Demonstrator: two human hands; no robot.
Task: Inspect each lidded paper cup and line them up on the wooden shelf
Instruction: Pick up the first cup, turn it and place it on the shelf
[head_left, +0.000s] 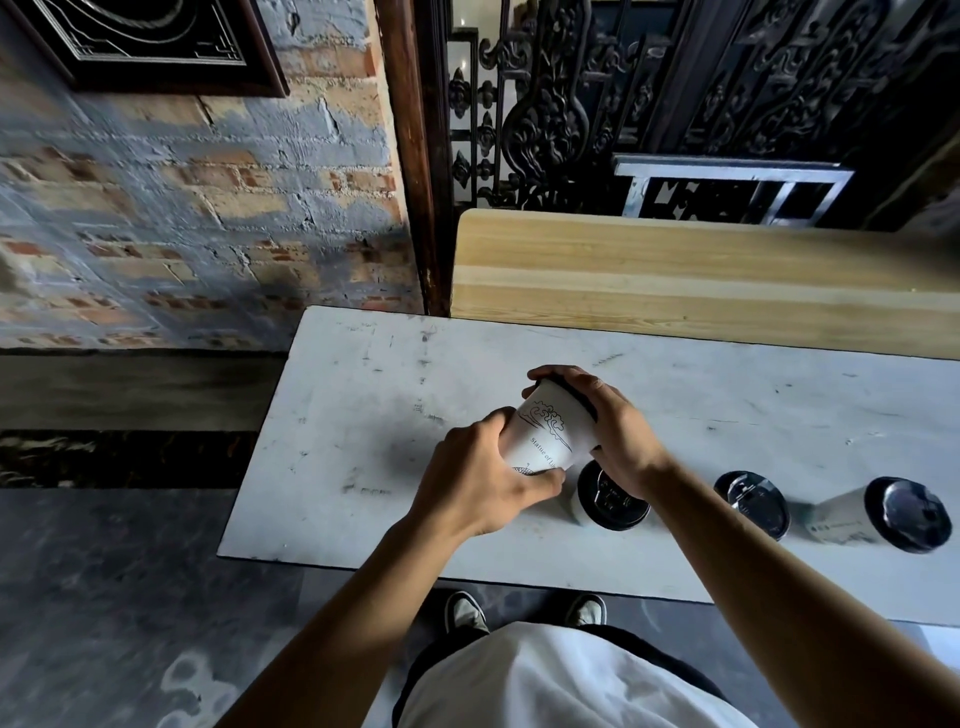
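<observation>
Both hands up over the scuffed white desk (363, 395), gripping one white paper cup with a black lid and a line-drawn print on its side (545, 436). Tilted, lid end pointing away and up, base toward the near side. Left hand (483, 478) wrapped around the lower part near the base, thumb across the front, fingers curled under. Right hand (618, 431) curled over the lid end, fingertips hooked over the far rim of the lid. Cup clear of the desk surface, held between the two. Some printed text on the side, only partly readable.

Three more lidded paper cups on the desk, in a rough row along the near edge to the right. Upright white cup with a black lid (610, 499) just beside the held one, partly hidden under the right wrist. Second black-lidded cup (753, 501) further right, mostly lid visible from above. Third white cup with a black lid (893, 514) furthest right, looking tilted toward the camera, maybe only from the wide lens, hard to tell.

Light wooden shelf with pale grain stripes (675, 275) just behind the desk, along its far edge. No cups showing on it.

Worn brick wall (182, 208) on the left, dark carved ornate screen (675, 78) behind the shelf. White shirt (561, 680) and two shoes (467, 613) at the bottom, on a dark stone floor (104, 597).
</observation>
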